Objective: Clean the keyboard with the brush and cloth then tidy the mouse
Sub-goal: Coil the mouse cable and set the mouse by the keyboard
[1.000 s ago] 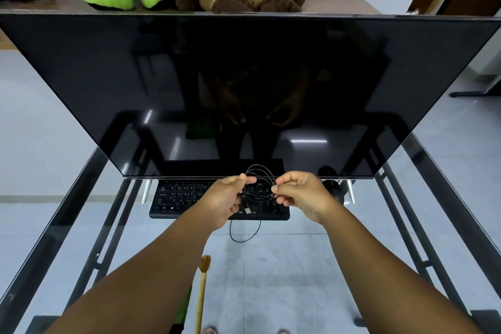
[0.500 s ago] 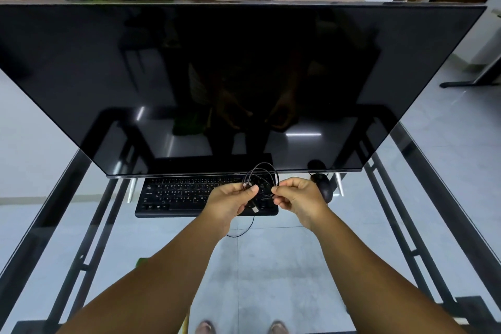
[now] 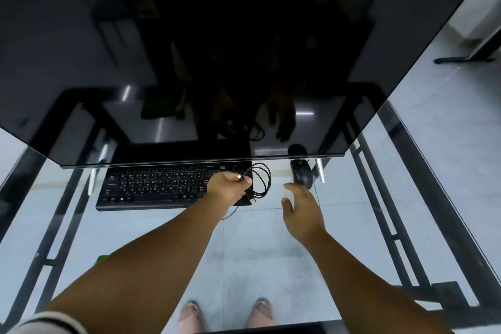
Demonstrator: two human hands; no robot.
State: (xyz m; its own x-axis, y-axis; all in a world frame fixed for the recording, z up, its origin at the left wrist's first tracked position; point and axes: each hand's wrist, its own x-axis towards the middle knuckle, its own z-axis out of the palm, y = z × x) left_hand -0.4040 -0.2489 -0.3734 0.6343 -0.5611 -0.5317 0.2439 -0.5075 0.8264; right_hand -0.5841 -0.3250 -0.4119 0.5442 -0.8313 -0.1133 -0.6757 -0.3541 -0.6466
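A black keyboard [image 3: 162, 187] lies on the glass desk under the monitor's lower edge. My left hand [image 3: 230, 188] is closed on the coiled black mouse cable [image 3: 261, 180], held over the keyboard's right end, with a loose tail hanging below. The black mouse [image 3: 301, 175] sits to the right, partly under the monitor. My right hand [image 3: 301, 209] hovers just in front of the mouse with fingers spread and nothing in it. Brush and cloth are out of sight, except a green scrap [image 3: 101, 259] at the lower left, which may be the cloth.
A large dark monitor [image 3: 189, 49] fills the upper view, on thin silver legs [image 3: 320, 172]. The glass desk [image 3: 244, 238] rests on a black metal frame [image 3: 401, 211]. My feet [image 3: 225, 316] show through the glass on the tiled floor.
My right hand let go of the cable coil and moved right toward the mouse, opening. My left hand keeps the coil. The camera tilted down, so the toys left the view.
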